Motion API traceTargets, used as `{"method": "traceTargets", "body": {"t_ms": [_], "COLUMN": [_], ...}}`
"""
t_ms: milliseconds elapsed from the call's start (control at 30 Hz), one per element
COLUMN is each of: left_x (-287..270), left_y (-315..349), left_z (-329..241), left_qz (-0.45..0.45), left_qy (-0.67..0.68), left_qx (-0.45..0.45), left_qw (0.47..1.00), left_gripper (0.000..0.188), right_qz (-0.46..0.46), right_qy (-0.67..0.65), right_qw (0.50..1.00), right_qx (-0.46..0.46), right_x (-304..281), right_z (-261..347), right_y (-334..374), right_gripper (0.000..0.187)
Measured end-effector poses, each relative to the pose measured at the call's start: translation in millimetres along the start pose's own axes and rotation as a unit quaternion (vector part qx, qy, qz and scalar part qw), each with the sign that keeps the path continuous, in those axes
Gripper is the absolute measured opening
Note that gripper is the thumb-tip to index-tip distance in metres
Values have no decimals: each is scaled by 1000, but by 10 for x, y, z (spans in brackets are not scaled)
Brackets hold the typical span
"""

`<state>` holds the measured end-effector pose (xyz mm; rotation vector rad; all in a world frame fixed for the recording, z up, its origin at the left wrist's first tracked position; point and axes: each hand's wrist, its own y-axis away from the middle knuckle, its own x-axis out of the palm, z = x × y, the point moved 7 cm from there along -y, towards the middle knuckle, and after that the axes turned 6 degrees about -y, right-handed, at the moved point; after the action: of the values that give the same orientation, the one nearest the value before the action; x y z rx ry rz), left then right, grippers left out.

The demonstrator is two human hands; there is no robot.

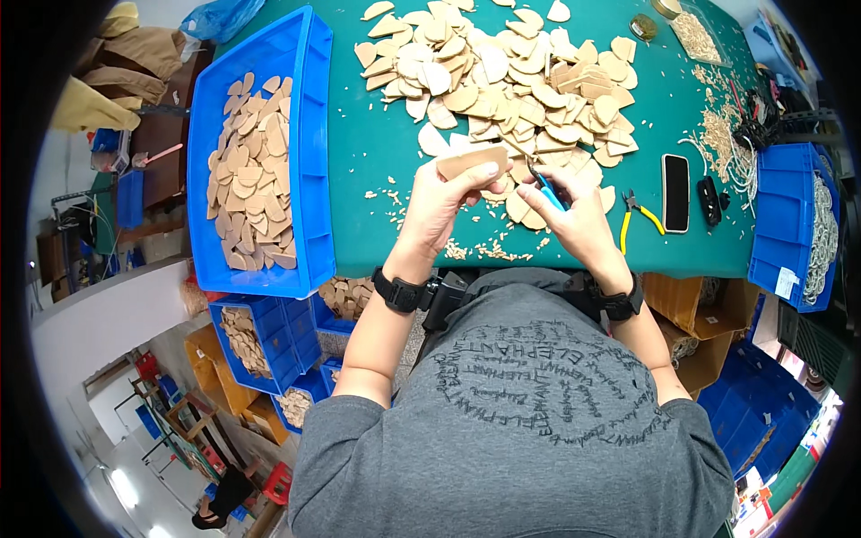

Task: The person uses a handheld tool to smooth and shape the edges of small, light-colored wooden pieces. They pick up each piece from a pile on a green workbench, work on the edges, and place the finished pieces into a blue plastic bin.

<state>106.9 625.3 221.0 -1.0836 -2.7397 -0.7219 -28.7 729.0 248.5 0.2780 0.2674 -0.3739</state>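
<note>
Pinched between the thumb and fingers of my left hand point(439, 202) is a tan half-round piece point(473, 162), flat like thin board or foam. My right hand point(576, 220) is closed round blue-handled cutting pliers point(549, 190). Their tips point up and left, close to the right end of the held piece; whether they touch it I cannot tell. Just beyond both hands spreads a big heap of similar tan half-round pieces point(493, 76) on the green tabletop point(368, 238). Small tan scraps point(489, 247) lie below my hands.
Left stands a blue bin point(309, 179) holding many tan pieces. To the right lie yellow-handled pliers point(639, 218), a phone point(675, 194) and a black object point(709, 201). Beyond them are a blue crate point(773, 229) of pale cord and scattered scraps point(716, 125). More blue bins point(269, 336) sit below table level.
</note>
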Motion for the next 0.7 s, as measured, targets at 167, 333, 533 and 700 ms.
{"method": "traceTargets", "body": {"t_ms": [167,333,533,700], "left_x": [145,198,229,235], "left_y": [142,202,223,243], "left_z": [-126,-142,-142,-123], "left_qz": [2,-17,-34,-45], "left_qy": [-19,-15,-23,-37], "left_qx": [27,51,74,95], "left_qw": [999,998,996,994], "left_gripper": [33,30,25,28], "right_qz": [-7,-15,-16,-25], "right_qy": [-32,-34,-22,-32], "right_qw": [997,994,991,992], "right_qx": [-68,-105,-128,-119], "right_x": [14,7,-17,-2], "right_z": [68,92,146,154], "right_y": [-2,6,30,54], "right_gripper": [37,37,37,35]}}
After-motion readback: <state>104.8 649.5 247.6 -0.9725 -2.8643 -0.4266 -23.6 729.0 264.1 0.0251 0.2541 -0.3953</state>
